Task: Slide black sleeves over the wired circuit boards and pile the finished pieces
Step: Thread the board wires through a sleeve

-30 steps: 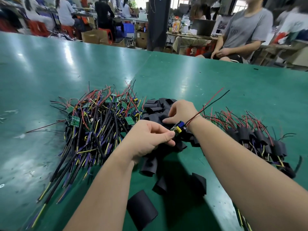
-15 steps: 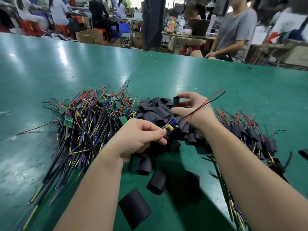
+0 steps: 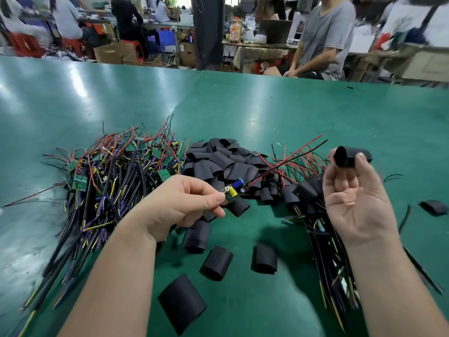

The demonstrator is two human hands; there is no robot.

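While the left hand (image 3: 179, 203) pinches a small green circuit board (image 3: 234, 189) between thumb and forefinger, its blue and yellow parts face up and its red and black wires (image 3: 291, 156) trail up to the right. The right hand (image 3: 357, 203), palm toward the camera, grips a short black sleeve (image 3: 347, 156) at its fingertips, open mouth showing, well apart from the board, above the green table (image 3: 291, 110)
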